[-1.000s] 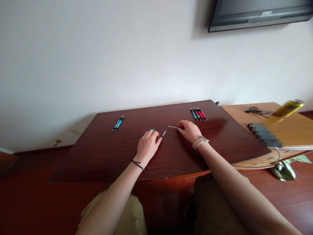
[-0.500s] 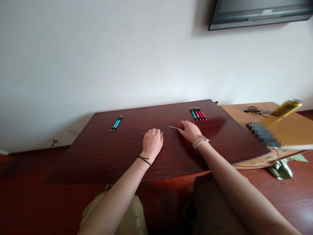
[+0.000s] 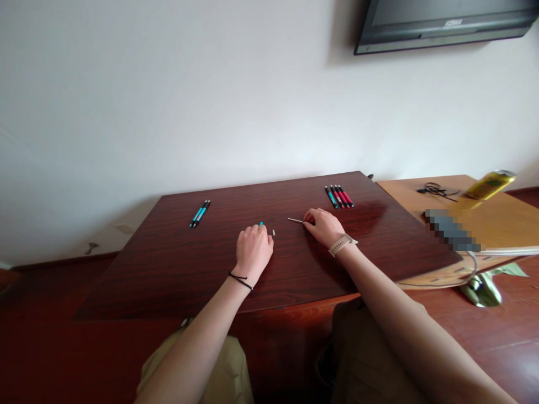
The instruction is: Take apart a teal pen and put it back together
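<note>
My left hand (image 3: 255,248) is closed, knuckles up, low over the dark wooden tabletop (image 3: 177,280). A bit of a blue pen part (image 3: 261,223) shows past its fingers; the rest is hidden under the hand. Beside its thumb is a small white piece (image 3: 273,232); whether the thumb touches it I cannot tell. My right hand (image 3: 324,225) pinches a thin pale rod, like a pen refill (image 3: 295,220), pointing left. Behind it lie several pens side by side, a blue pen (image 3: 331,197) and red pens (image 3: 346,196). Two blue pens (image 3: 199,214) lie together at the left.
A lighter wooden table (image 3: 497,224) adjoins at the right, with a tilted yellow can (image 3: 486,186), a black cable (image 3: 435,191) and a blurred-out dark device (image 3: 450,230). A television (image 3: 446,28) hangs on the wall (image 3: 210,101) behind.
My left hand has shifted slightly left and toward me, leaving the white piece more in view beside the thumb. My right hand keeps its pinch on the refill, nearly still.
</note>
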### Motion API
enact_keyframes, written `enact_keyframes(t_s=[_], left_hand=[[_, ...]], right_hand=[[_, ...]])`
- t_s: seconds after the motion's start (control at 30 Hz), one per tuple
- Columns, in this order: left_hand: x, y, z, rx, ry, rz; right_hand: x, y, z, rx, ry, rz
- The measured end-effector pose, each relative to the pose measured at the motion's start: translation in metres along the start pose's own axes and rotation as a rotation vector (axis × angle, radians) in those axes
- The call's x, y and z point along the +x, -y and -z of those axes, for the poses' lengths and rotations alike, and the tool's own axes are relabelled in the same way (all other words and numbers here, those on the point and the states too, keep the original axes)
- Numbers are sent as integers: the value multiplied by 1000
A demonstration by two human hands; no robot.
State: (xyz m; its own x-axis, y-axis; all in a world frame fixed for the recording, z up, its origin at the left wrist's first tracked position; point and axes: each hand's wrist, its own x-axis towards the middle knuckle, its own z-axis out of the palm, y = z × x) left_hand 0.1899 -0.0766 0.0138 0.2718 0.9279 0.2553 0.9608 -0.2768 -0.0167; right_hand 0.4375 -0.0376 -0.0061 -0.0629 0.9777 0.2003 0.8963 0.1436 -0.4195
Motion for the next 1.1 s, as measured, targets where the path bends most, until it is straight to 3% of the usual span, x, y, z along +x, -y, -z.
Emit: enact_keyframes(t_s=[0.33,0.6,0.87,1.1], left_hand=[[14,-4,-6,-37,-8,29],[9,-1,0,-94,-80,-116],[16,10,-5,-130,-48,-141],[23,2,-8,-186,-12,-152]], right_hand=[[-2,3,2,-2,0,2],[-2,4,2,3,5,6],[-4,5,4,26,9,2],[-3,4,4,39,12,18]])
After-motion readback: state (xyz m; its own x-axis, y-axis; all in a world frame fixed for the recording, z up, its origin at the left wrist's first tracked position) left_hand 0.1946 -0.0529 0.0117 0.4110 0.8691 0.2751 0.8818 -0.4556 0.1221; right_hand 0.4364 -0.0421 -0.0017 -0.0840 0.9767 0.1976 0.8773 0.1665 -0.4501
